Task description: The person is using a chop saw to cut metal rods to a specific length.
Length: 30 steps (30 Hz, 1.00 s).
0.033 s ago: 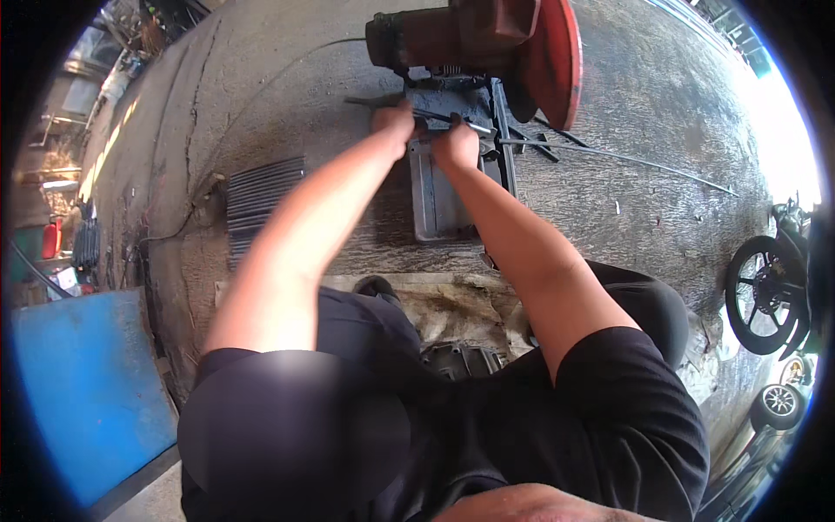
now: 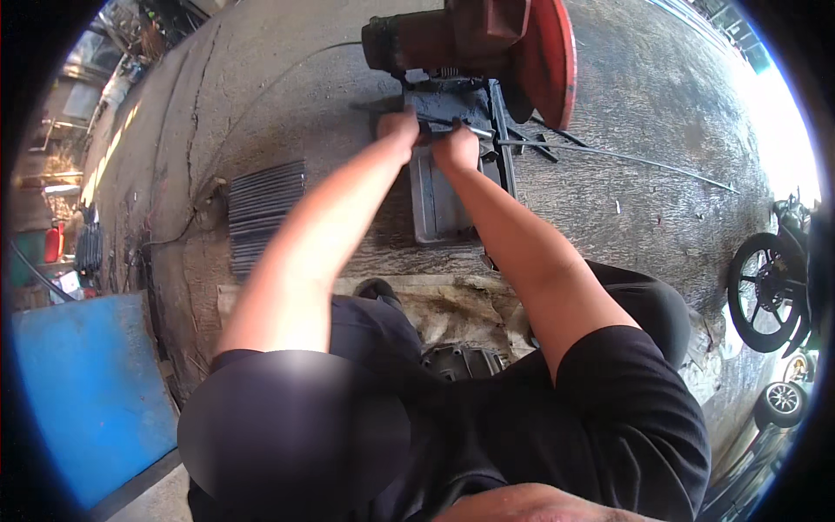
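A red-and-dark cut-off saw (image 2: 474, 43) with a round red guard stands in front of me, over a grey metal base (image 2: 426, 204). My left hand (image 2: 400, 130) is closed around a dark metal bar at the base's left side; the bar's blurred end sticks out to the left. Close beside it, my right hand (image 2: 456, 148) is closed at the saw's clamp area, its fingers curled down. A short shiny rod (image 2: 485, 134) shows just right of those fingers. What the right fingers grip is hidden by the hand.
Dark ribbed metal bars (image 2: 265, 209) lie side by side left of my left forearm. A long thin rod (image 2: 626, 159) runs out to the right from the saw. A blue panel (image 2: 83, 391) is at lower left, a motorcycle wheel (image 2: 758, 291) at far right, and a dirty cloth (image 2: 452, 309) before my knees.
My left hand has come slightly toward me and to the right, and the bar's left end has shifted a little with it. My right hand stays in nearly the same place.
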Motion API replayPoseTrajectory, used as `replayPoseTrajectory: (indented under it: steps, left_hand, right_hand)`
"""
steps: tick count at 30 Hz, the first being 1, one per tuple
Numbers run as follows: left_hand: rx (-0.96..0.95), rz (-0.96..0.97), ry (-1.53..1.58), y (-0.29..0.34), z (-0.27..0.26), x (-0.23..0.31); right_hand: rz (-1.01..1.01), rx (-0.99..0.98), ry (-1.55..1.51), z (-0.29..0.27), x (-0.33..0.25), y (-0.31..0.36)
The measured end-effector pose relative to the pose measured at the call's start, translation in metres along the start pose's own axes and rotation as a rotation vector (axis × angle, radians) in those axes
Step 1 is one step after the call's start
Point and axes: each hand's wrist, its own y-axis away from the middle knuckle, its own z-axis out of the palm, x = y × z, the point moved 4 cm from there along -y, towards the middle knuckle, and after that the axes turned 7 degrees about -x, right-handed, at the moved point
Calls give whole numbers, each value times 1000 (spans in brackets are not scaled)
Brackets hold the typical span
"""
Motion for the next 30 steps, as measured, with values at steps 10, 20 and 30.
replayPoseTrajectory:
  steps: [10, 20, 30]
  left_hand:
    - [148, -138, 122, -27, 27, -73]
    - [157, -245, -10, -26, 42, -98]
    - [185, -326, -222, -33, 40, -101]
  right_hand:
    - [-131, -376, 256, 25, 43, -19]
    - [-109, -534, 416, 30, 58, -1]
    - [-82, -595, 381, 72, 95, -15]
